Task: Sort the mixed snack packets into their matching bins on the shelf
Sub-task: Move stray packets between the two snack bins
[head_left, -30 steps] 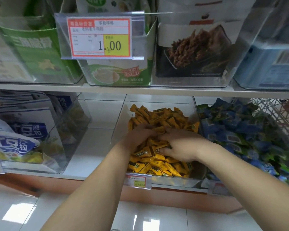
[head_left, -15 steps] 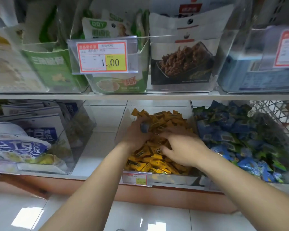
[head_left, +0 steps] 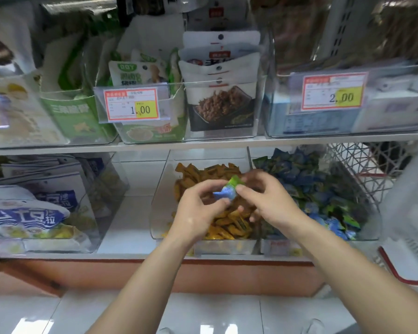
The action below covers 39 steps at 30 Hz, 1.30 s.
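Observation:
A small blue-and-green snack packet (head_left: 228, 189) is held up above the clear bin (head_left: 159, 213) of yellow packets (head_left: 227, 225) on the lower shelf. My left hand (head_left: 198, 210) pinches its lower blue end. My right hand (head_left: 268, 201) pinches its upper green end. Both hands hover over the yellow pile. Just to the right stands another clear bin (head_left: 369, 227) filled with matching blue-and-green packets (head_left: 319, 189).
Left on the lower shelf, a clear bin holds large white-and-blue bags (head_left: 29, 213). The upper shelf (head_left: 203, 143) carries bins of green, white and dark pouches with price tags (head_left: 132, 104). A white wire basket (head_left: 362, 165) and a red-rimmed basket (head_left: 405, 280) sit at right.
Both hands have lifted out of the yellow pile. The blue-and-green packet, earlier in my left fingers only, is now pinched by both hands. The view has tilted upward.

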Tool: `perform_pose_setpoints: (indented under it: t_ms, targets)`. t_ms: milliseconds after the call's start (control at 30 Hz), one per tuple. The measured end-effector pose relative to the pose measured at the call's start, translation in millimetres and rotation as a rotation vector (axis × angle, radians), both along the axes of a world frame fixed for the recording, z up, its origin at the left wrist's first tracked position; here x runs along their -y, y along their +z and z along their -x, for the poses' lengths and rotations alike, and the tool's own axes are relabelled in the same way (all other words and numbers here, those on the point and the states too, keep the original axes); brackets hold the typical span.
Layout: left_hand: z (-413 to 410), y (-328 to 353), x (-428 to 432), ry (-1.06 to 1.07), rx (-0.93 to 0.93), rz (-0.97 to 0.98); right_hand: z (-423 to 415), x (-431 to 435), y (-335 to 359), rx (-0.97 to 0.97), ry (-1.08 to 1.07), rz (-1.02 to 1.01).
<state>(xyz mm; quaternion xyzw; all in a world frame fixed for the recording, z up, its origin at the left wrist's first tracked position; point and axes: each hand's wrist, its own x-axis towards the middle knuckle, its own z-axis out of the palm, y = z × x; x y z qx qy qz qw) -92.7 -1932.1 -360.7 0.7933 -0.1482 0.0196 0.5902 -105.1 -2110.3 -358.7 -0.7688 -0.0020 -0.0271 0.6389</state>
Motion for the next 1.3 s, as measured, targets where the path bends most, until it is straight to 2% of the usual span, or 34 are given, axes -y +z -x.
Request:
perform_pose_setpoints:
  t_ms: [67,133,167,300,400,433,467,533,567,700,867,967,1067,1100,1167,1300]
  targets:
    - [5.3,0.4,9.1,-0.020,0.051,-0.034,7.6,14.0,3.2,0.023,0.036,-0.153]
    - [7.5,-4.5,15.7,-0.025,0.060,-0.071,12.1,25.9,3.6,0.121,-0.034,-0.130]
    - [7.3,-8.2,17.0,-0.023,0.076,-0.117,13.1,32.7,2.7,0.177,-0.106,-0.046]
    - [-2.1,-31.9,5.6,0.010,0.155,-0.487,13.7,65.5,0.2,0.347,-0.330,0.518]
    - [-14.3,-46.8,-7.3,0.010,0.105,-0.642,13.3,76.6,-5.5,0.206,-0.334,1.084]
    - [-18.4,-49.2,-9.6,0.018,0.095,-0.647,13.0,75.1,-7.2,0.161,-0.378,1.225]
    - [-22.5,-50.2,-9.9,0.028,0.087,-0.638,11.3,70.9,-6.4,0.142,-0.430,1.273]
    - [-31.9,-47.4,-4.0,0.029,0.089,-0.617,3.7,60.3,-2.2,0.188,-0.449,1.213]
    - [-38.4,-45.1,1.7,0.012,0.099,-0.616,-2.9,54.7,-1.1,0.204,-0.387,1.178]
    - [-73.5,-33.3,36.2,-0.127,0.109,-0.631,-35.2,38.5,-15.6,0.087,-0.116,1.123]
    - [-129.1,-49.4,57.7,-0.344,0.059,-0.735,-56.0,43.8,-40.5,0.020,-0.030,1.093]
    - [-138.8,-65.3,56.7,-0.465,0.217,-0.928,-57.7,47.0,-46.9,0.013,-0.045,1.103]
    - [-150.3,-78.3,40.6,-0.478,0.332,-1.074,-58.5,46.6,-49.6,0.029,-0.064,1.099]
    - [-157.1,-81.8,26.7,-0.438,0.293,-1.095,-58.9,46.9,-50.0,0.029,-0.064,1.093]
    - [-163.3,-82.1,-6.1,-0.345,0.098,-1.161,-59.4,47.2,-51.3,0.018,-0.054,1.084]
    - [-159.5,-50.6,-30.5,-0.474,0.119,-1.225,-59.7,46.7,-52.7,0.016,-0.056,1.065]
